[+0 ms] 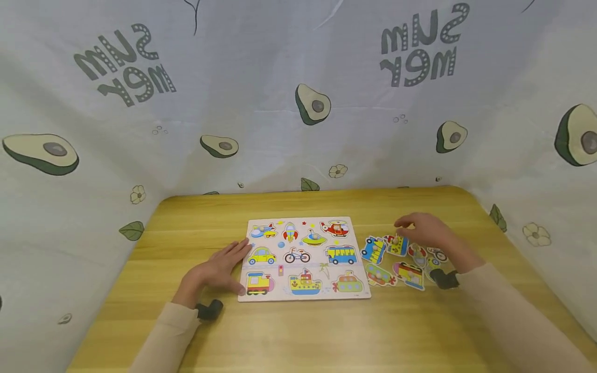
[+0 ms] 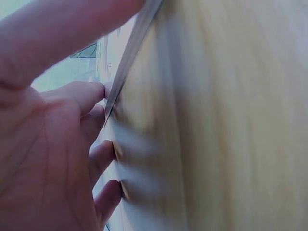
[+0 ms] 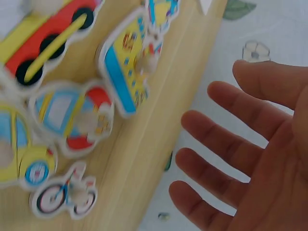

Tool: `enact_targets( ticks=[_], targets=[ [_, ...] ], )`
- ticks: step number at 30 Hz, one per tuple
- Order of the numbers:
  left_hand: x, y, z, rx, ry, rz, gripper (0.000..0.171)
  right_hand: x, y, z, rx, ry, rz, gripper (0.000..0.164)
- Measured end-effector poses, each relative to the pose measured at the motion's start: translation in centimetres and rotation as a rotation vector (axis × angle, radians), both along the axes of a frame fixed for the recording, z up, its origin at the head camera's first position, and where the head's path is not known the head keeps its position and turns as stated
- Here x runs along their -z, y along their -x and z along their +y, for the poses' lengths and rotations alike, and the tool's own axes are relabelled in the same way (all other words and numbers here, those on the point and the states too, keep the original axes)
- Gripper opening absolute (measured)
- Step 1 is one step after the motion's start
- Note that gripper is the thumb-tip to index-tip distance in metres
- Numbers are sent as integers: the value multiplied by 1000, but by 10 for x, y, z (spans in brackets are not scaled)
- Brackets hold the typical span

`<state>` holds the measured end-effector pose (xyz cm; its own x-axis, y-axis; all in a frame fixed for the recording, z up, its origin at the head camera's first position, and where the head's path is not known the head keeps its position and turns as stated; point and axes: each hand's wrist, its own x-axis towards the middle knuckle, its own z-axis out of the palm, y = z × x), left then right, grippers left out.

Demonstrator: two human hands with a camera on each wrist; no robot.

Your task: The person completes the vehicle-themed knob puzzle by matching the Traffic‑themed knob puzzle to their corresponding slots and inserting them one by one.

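A white puzzle board printed with vehicles lies flat on the table. At its left edge, my left hand rests with fingers spread, thumb and fingertips against the board; the left wrist view shows these fingers along the edge. My right hand hovers above loose knobbed pieces right of the board, fingers apart and holding nothing. Nearest below it are a ship piece and a rocket piece. A bus piece, a submarine piece and a train piece lie around them.
A yellow car piece and a bicycle piece lie at the pile's right side, partly behind the right arm in the head view. Behind the wooden table hangs a white cloth with avocado prints.
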<state>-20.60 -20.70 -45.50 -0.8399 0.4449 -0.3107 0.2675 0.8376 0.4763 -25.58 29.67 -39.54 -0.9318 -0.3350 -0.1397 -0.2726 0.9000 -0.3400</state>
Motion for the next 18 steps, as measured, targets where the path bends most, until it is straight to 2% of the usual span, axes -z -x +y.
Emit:
enact_targets(
  ticks=[5,12,18],
  targets=[
    [-1,-3,1,-12,19,-6,113,-4,-7,25,15,-42,-54,40],
    [1,-5,1,-16,25,3,112,-5,-8,56,-2,-204,-130,45],
    [-4,-2,3,-3,3,9,112,-13,-10,62,-35,-182,-168,49]
  ],
)
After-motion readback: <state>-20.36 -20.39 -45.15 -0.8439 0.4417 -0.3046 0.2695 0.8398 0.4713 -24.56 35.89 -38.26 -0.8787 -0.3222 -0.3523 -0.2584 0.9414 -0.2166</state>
